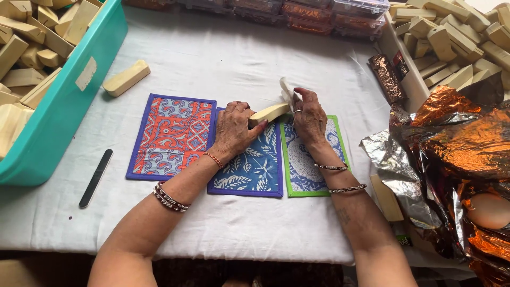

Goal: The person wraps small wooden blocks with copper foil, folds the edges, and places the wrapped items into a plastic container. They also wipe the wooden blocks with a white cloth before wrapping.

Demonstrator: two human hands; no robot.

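**Presently: one cream bar held between two hands over the patterned mats**

At far left, a teal plastic bin (64, 101) sits on the white-clothed surface (223, 58), filled with cream-coloured bars. A single loose bar (126, 77) lies just beside the bin's right wall. Below it, a black nail file (96, 178) rests on the cloth, apart from everything else.

Centre: three quilted mats lie side by side. The red-and-blue mat (170, 135) is bare. The left hand (234, 130) rests over the top of the blue leaf-print mat (255, 170), its grip closed on one end of a cream bar (270, 113) that lies tilted, raised at its right end. The right hand (309, 118) is above the green-edged mat (305, 162); its fingers are closed on a small piece of white material (287, 91) at the bar's right end. Whether that material is cloth or paper cannot be told.

Judgement: the step in hand appears to be wiping or wrapping this bar, at an early stage, since most of the bar is uncovered. The next move would call for the left hand to keep the bar steady while the right works the white piece along it.

Right: crumpled copper-and-silver foil sheets (457, 138) are heaped at the edge, one more cream bar (386, 197) lies near them, and a white tray (405, 74) holds further bars.
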